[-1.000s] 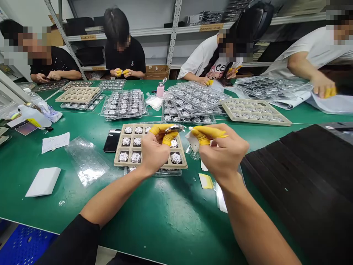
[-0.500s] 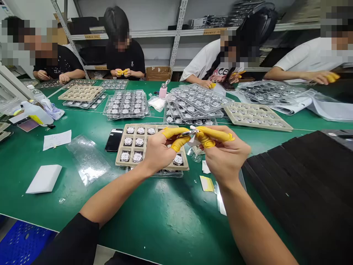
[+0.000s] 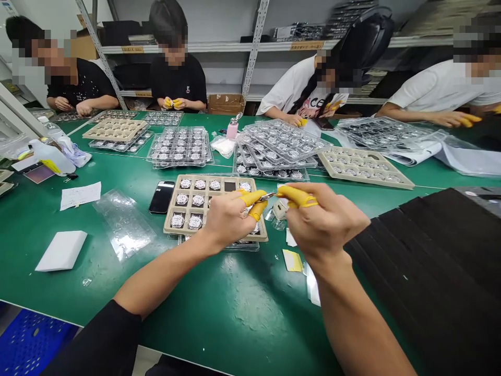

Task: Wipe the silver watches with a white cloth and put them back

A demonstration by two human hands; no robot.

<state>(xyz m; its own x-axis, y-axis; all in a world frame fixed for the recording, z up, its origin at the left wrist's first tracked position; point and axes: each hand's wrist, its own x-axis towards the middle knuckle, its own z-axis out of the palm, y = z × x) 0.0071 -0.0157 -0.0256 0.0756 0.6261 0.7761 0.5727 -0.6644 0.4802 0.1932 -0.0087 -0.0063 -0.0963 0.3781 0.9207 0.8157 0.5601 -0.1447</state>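
Observation:
My left hand (image 3: 229,219) pinches a small round metal watch case (image 3: 267,197) between fingers in yellow finger cots. My right hand (image 3: 323,222), also in yellow cots, is closed and touches the same case from the right. Both hands hover over the right end of a beige tray (image 3: 172,222) that holds several silver watch cases in square pockets. A small clear bag and white scraps (image 3: 278,211) lie just under my hands.
A black phone (image 3: 162,197) lies left of the tray. Clear plastic film (image 3: 123,222), a white foam block (image 3: 61,250) and a paper note (image 3: 80,195) sit further left. Stacked clear trays (image 3: 279,141) stand behind. Black foam sheets (image 3: 438,261) cover the right. Several people work across the table.
My hands have come together and dropped slightly toward the tray. The watch case went from flat atop my left fingers to pinched between both hands.

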